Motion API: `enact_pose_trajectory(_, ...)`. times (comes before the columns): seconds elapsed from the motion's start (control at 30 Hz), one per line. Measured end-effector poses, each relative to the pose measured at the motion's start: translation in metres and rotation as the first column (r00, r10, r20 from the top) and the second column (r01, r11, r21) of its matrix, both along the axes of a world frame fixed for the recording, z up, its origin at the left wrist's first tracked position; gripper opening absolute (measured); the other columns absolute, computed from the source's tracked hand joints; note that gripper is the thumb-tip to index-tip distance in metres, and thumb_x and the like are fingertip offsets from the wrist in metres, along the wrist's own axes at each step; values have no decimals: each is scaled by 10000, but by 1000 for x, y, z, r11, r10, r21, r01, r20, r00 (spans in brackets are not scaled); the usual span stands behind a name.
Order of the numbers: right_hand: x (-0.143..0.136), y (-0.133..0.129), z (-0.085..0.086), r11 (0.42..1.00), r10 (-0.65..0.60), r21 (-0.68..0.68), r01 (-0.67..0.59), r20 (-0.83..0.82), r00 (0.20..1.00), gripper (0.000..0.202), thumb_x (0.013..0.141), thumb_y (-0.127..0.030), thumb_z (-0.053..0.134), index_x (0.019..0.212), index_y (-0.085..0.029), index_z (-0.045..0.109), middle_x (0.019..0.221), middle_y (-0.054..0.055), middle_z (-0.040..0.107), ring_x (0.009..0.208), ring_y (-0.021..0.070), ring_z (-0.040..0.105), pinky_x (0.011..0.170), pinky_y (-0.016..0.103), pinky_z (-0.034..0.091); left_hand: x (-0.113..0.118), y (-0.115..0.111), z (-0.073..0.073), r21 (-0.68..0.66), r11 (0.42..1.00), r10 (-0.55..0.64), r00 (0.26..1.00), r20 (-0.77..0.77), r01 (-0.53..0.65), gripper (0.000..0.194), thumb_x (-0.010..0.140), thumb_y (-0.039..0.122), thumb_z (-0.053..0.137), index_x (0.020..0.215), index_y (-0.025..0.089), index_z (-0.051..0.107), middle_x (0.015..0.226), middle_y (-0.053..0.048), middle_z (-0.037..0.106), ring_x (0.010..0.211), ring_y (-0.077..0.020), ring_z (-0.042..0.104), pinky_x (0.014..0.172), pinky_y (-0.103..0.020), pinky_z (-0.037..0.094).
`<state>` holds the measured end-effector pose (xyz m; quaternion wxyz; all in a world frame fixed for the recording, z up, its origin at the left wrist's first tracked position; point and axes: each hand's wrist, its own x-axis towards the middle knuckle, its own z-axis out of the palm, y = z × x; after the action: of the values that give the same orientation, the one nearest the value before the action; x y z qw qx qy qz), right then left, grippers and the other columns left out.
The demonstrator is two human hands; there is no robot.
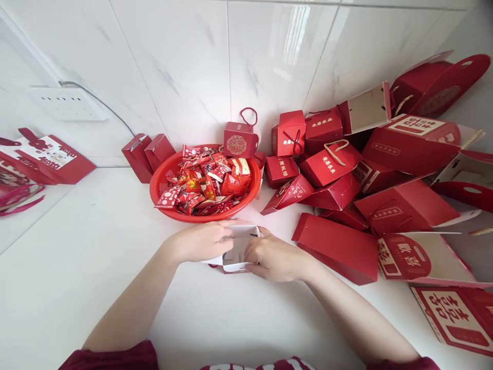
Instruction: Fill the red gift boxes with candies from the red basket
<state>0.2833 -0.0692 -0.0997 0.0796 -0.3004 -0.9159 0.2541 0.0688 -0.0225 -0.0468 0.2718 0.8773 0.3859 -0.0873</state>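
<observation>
In the middle of the white counter lies a small gift box (239, 239) with its top open and its white inside showing. A bit of its red outside and red cord peeks out at the near edge. From the left, my left hand (206, 241) grips the box's side and flap, fingers bent. On the opposite side my right hand (269, 254) is closed on the box wall, its curled fingers reaching over the opening; some fingertips are hidden. Just beyond the box stands a red plastic basket (156, 198) filled with wrapped candies (208, 180).
Many red gift boxes (335, 246) crowd the right side, some with rope handles. A small box with a cord handle (241, 140) rests at the basket's back rim. Two red boxes (148, 154) lean on the tiled wall near a cable. More red packaging (57, 162) sits at left.
</observation>
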Motion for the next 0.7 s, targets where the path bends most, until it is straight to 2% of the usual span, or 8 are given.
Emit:
enact_pose_trajectory(0.07, -3, 2, -2, 1000, 7, 27, -6, -28, 1000, 232, 914, -181, 541, 725, -177, 676, 723, 17, 706, 813, 176, 627, 1058, 422, 272, 0, 0, -1, -31, 999, -28, 999, 24, 29, 554, 833, 444, 591, 1370, 323, 529, 1498, -10, 448, 1154, -235, 606, 881, -266, 478)
enact_pose_trajectory(0.13, -4, 4, -4, 998, 6, 56, -3, -55, 998, 234, 937, -205, 535, 763, -185, 690, 743, 16, 709, 883, 185, 630, 1083, 447, 243, 0, 2, -4, -61, 997, -49, 999, 6, 50, 818, 709, 531, 709, 1451, 349, 414, 1529, -32, 387, 1180, -258, 587, 862, -273, 493)
enact_pose_trajectory(0.17, -4, 5, -4, 998, 6, 68, -2, -62, 998, 231, 947, -222, 535, 785, -191, 697, 763, 15, 714, 912, 189, 631, 1087, 460, 238, 0, 4, -6, -74, 996, -53, 999, -12, 52, 885, 659, 551, 743, 1453, 350, 407, 1519, -44, 389, 1169, -264, 591, 839, -276, 501)
enact_pose_trajectory(0.3, 5, 10, 11, 997, -11, 79, 21, -125, 992, 245, 979, -315, 529, 841, -204, 698, 825, 9, 724, 862, 170, 643, 1068, 453, 296, 0, 8, -12, -97, 994, -53, 998, -29, 50, 899, 612, 569, 769, 1413, 307, 457, 1370, -70, 516, 1135, -284, 593, 810, -301, 510)
enact_pose_trajectory(0.43, 17, 24, 46, 953, -213, 153, 261, -272, 938, 277, 1002, -293, 466, 869, -184, 684, 839, 46, 709, 791, 170, 629, 854, 332, 444, 1, 7, -13, -92, 995, -28, 999, -18, 26, 893, 625, 523, 771, 1428, 326, 433, 1365, -75, 516, 1152, -298, 583, 865, -327, 504)
enact_pose_trajectory(0.53, 15, 44, 65, 895, -345, 189, 403, -277, 897, 217, 979, -252, 488, 890, -188, 676, 853, 39, 699, 756, 162, 621, 696, 269, 437, 3, 4, -12, -73, 997, -20, 1000, -22, 18, 886, 635, 509, 763, 1437, 383, 409, 1445, -59, 448, 1196, -312, 560, 880, -337, 507)
enact_pose_trajectory(0.6, 6, 62, 67, 894, -360, 196, 404, -223, 906, 181, 945, -206, 517, 856, -195, 675, 837, 20, 700, 735, 153, 623, 676, 255, 429, 4, 2, -11, -51, 998, -24, 999, -36, 22, 908, 634, 521, 757, 1452, 415, 376, 1462, -53, 430, 1197, -322, 557, 876, -353, 510)
enact_pose_trajectory(0.7, -18, 93, 57, 907, -366, 157, 390, -164, 916, 185, 871, -94, 534, 893, -202, 683, 911, 24, 724, 821, 170, 649, 741, 258, 447, 4, 1, -11, -39, 998, -41, 998, -57, 39, 963, 632, 541, 745, 1487, 414, 321, 1442, -71, 446, 1167, -326, 571, 847, -365, 516)
